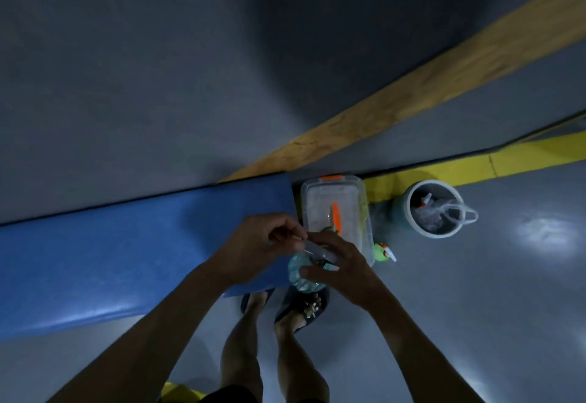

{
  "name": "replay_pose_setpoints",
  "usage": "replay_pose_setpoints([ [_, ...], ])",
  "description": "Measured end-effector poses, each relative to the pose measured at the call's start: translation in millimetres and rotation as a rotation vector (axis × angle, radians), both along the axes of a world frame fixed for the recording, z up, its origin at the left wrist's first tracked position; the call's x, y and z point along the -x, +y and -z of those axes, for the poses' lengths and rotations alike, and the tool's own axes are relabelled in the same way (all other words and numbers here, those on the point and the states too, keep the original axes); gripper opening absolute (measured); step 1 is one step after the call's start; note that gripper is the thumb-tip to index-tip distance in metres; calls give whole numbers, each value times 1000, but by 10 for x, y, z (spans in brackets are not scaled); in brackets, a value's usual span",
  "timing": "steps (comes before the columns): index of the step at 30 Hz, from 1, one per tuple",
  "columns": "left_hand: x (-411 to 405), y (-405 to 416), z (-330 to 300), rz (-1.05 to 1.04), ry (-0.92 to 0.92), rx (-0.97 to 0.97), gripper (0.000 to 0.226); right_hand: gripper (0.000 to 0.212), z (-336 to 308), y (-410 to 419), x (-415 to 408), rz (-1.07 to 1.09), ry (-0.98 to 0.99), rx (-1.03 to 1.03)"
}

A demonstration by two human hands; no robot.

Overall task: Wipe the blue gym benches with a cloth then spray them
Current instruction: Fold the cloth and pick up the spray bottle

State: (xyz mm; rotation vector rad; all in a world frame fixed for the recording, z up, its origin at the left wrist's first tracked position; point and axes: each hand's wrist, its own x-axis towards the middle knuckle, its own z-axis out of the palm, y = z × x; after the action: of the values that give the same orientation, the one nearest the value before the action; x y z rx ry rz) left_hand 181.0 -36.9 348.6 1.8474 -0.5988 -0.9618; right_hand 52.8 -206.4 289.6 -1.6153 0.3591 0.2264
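Note:
The blue gym bench (133, 244) runs from the left edge to the middle of the view, and its right end stops near my feet. Over that end I hold a small clear teal bottle (299, 275). My right hand (341, 271) is wrapped over the bottle's top and side. My left hand (257, 244) pinches a thin pale tube (306, 245) just above the bottle's mouth, fingertips close to my right hand. A green spray head (382, 253) lies on the floor to the right. No cloth can be made out.
A clear plastic box (364, 212) with orange latches stands on the floor at the bench end. A grey bucket (409, 209) with bags in it is to its right. A yellow floor stripe (507, 161) and a wooden beam (412, 98) run diagonally behind. My sandalled feet (301, 307) are below the hands.

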Motion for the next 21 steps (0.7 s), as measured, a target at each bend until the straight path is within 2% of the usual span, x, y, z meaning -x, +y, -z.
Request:
replay_pose_setpoints([
  [9, -23, 701, -185, -171, 156, 75, 9, 46, -319, 620, -225, -319, -26, 82],
  [12, -7, 867, -221, -166, 168, 72, 9, 45, -354, 809, -198, -307, -38, 91],
  [16, 30, 1002, -221, -197, 200, 90, 12, 22, -389, 1043, -166, -225, -69, 126],
  [21, 0, 1118, -236, -239, 275, 115, 14, 22, -479, 1156, -221, -199, -73, 185],
])
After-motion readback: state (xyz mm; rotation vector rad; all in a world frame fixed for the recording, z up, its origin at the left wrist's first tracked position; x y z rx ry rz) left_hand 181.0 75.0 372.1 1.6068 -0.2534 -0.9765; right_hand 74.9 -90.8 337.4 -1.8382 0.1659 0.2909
